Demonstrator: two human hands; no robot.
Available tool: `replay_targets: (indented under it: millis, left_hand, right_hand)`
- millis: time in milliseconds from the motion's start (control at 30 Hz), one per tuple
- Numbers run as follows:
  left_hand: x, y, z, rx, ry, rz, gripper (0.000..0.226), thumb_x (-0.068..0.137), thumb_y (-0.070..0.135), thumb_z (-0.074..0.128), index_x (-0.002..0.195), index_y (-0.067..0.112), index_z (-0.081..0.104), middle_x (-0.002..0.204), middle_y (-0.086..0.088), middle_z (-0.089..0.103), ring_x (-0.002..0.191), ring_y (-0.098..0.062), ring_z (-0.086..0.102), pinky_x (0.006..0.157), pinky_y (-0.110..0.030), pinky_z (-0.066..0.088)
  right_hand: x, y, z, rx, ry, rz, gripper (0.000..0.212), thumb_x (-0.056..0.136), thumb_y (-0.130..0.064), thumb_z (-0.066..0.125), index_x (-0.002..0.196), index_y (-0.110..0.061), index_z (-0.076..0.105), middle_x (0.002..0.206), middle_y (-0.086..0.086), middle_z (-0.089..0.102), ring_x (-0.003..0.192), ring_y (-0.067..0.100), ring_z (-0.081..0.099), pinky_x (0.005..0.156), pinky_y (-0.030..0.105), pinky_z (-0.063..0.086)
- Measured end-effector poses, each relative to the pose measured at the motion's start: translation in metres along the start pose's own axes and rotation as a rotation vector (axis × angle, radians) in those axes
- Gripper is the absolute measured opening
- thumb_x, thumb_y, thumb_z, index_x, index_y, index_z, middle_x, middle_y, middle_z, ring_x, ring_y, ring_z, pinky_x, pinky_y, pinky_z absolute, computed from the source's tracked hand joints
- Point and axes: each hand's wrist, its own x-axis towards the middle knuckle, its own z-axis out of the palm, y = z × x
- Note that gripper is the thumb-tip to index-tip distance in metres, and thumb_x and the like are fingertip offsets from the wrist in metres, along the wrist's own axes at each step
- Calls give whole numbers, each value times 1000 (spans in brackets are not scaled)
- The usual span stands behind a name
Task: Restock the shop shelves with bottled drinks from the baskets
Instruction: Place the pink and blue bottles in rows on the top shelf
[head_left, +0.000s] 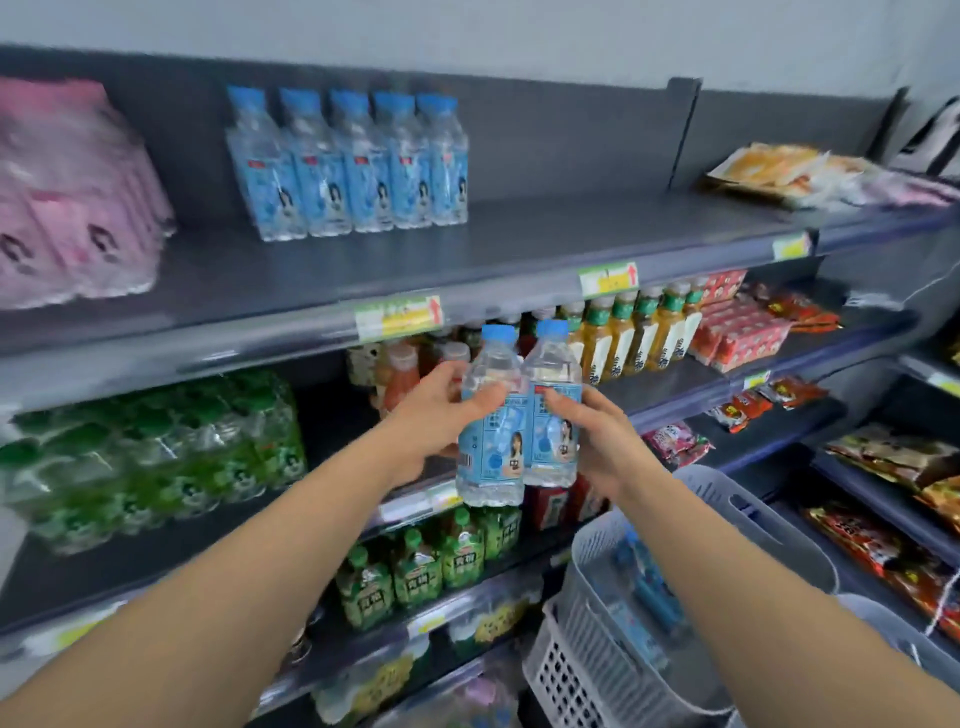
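Five clear blue-capped plastic water bottles (348, 166) stand toward the grey top shelf's (545, 228) back edge, my left fingers (483, 402) and right fingers (563, 405) grip two more bottles (491, 441) just below its front edge, and the white slotted basket (597, 571) holds more to go.

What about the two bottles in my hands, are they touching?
Touching. The head view shows the left bottle and right bottle side by side, their labels meeting with no gap, held between the left hand and right hand.
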Motion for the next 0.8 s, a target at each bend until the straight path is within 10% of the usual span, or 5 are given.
replay_targets:
  millis: [100,333,467,667,800]
  left_hand:
    - [-19,25,-26,12,5,76,30,86,31,67,111,24,54,105,4,69,79,-9,71,52,-27,54]
    - [-46,86,-59,86,90,210,72,53,49,76,116,21,56,107,1,69,96,-18,67,72,-40,56]
    - [-44,112,-64,72,178,265,73,54,47,79,119,23,57,112,-1,64,96,-21,67,72,-43,60]
    - [-28,139,-71,-25,330,297,78,57,37,79,129,20,56,120,-12,57,100,-30,66,77,-47,58]
    - [-6,147,-82,-67,401,295,66,75,22,76,135,16,50,123,-15,56,100,-26,65,70,-42,59]
  right_hand:
    - [-2,-21,29,-9,-48,-63,68,62,-27,81,121,-4,58,116,17,68,104,35,66,89,55,52]
    - [6,-76,63,-95,-113,-220,47,66,-31,77,108,-12,68,105,8,73,92,23,70,77,38,57]
    - [15,-110,71,-148,-144,-284,48,66,-32,77,107,-10,67,102,5,74,84,19,72,60,26,56]
    - [45,-150,76,-183,-100,-385,45,71,-21,81,110,-8,62,105,8,71,92,21,70,73,35,58]
    - [72,-167,80,-228,-62,-437,44,71,-20,83,107,-11,60,100,2,70,76,4,69,53,13,49]
